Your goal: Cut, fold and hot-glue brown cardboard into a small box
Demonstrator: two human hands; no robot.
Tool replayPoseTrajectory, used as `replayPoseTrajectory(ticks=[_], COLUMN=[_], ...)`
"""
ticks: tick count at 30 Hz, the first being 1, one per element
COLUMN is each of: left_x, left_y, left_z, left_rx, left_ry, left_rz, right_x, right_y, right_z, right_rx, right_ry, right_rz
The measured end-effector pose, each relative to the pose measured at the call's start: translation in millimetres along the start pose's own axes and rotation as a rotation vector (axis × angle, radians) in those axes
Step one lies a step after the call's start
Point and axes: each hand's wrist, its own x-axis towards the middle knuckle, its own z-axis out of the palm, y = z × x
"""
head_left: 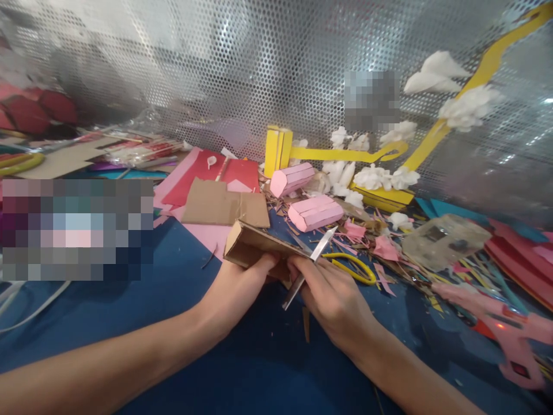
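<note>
A folded piece of brown cardboard (pixel 259 239) is held up over the blue table, its open end facing left. My left hand (pixel 242 282) is closed on its left and lower part, thumb pressed against the inside. My right hand (pixel 328 288) is closed around a craft knife (pixel 323 244), whose blade points up and to the right. The fingers of that hand also touch the cardboard's right end; their tips are partly hidden. Yellow-handled scissors (pixel 363 271) lie just beyond my right hand. Behind the cardboard are two pink paper-covered prisms (pixel 315 212).
A flat cardboard sheet (pixel 224 204) lies over red and pink paper (pixel 177 184). A pink hot glue gun (pixel 505 328), with an orange light showing, rests at the right. Paper scraps (pixel 384 248) spread beside a clear plastic piece (pixel 444 239). Yellow boxes with white flowers (pixel 380 178) stand behind.
</note>
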Motion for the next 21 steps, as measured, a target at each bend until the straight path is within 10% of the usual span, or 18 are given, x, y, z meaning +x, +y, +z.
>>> replayPoseTrajectory(ticks=[21], left_x=[5.0], left_y=[1.5], left_z=[-1.6], left_rx=[-0.011], left_ry=[0.047], left_rz=[-0.031], right_x=[2.0], right_y=[1.8], right_z=[-2.8], right_rx=[0.087], right_ry=[0.05], right_rz=[0.085])
